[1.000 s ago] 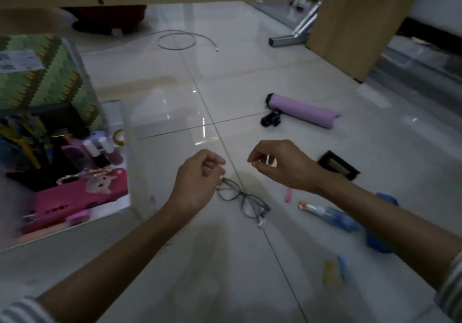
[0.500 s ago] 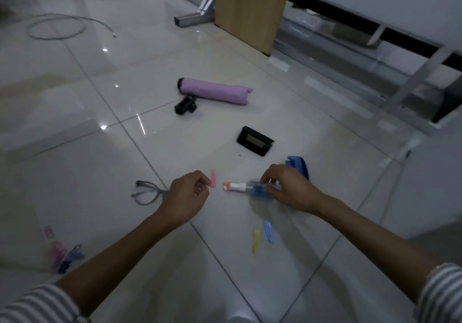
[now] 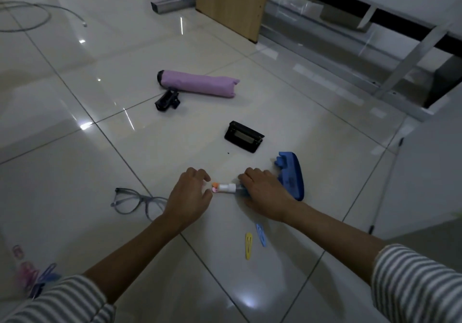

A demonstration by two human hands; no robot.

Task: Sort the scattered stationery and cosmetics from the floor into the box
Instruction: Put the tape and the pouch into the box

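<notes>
At frame centre the tube (image 3: 226,188) lies on the floor tiles, its white cap and orange tip pointing left. The right hand (image 3: 265,192) covers its blue body, fingers curled round it in a grip. The left hand (image 3: 188,197) hovers just left of the tip, fingers curled, thumb beside a small pink piece (image 3: 214,191); whether it pinches it I cannot tell. Glasses (image 3: 136,201) lie left of that hand, and yellow (image 3: 248,245) and blue clips (image 3: 260,234) lie below the right wrist.

Right hand (image 3: 265,193) gripping tube (image 3: 228,188), left hand (image 3: 188,197) beside
</notes>
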